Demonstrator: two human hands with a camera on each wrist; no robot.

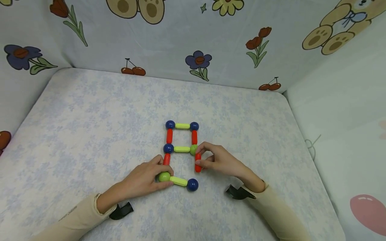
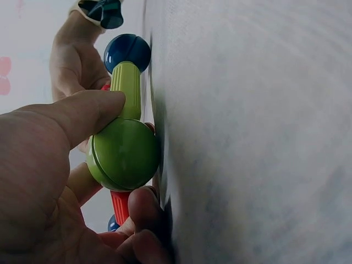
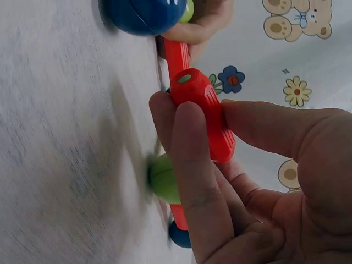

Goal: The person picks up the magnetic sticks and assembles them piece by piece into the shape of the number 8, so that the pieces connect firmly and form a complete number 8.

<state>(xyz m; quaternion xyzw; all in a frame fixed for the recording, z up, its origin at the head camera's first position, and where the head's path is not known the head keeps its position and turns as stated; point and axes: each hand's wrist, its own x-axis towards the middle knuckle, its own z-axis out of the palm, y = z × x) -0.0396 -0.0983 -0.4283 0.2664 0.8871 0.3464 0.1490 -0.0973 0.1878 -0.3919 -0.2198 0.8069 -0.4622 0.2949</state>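
Note:
Rods and balls lie joined on the table in a ladder-like figure. My left hand (image 1: pixel 144 177) holds the lower-left green ball (image 2: pixel 125 154), its thumb against the yellow-green rod (image 1: pixel 179 181) that ends in a blue ball (image 1: pixel 192 184). A red rod (image 1: pixel 167 159) runs from that green ball up to a middle blue ball (image 1: pixel 168 148). On the other side my right hand (image 1: pixel 223 159) pinches a red rod (image 3: pixel 204 113) between thumb and fingers. Its upper end is by the right green ball (image 1: pixel 193 149); its lower end stands apart from the lower blue ball.
Above, two blue balls (image 1: pixel 170 125) joined by a yellow-green rod (image 1: pixel 182 126) close the upper square, with red rods (image 1: pixel 194 137) at its sides. A pale blue-patterned cloth covers the table (image 1: pixel 99 110). A printed curtain (image 1: pixel 169 43) hangs behind it.

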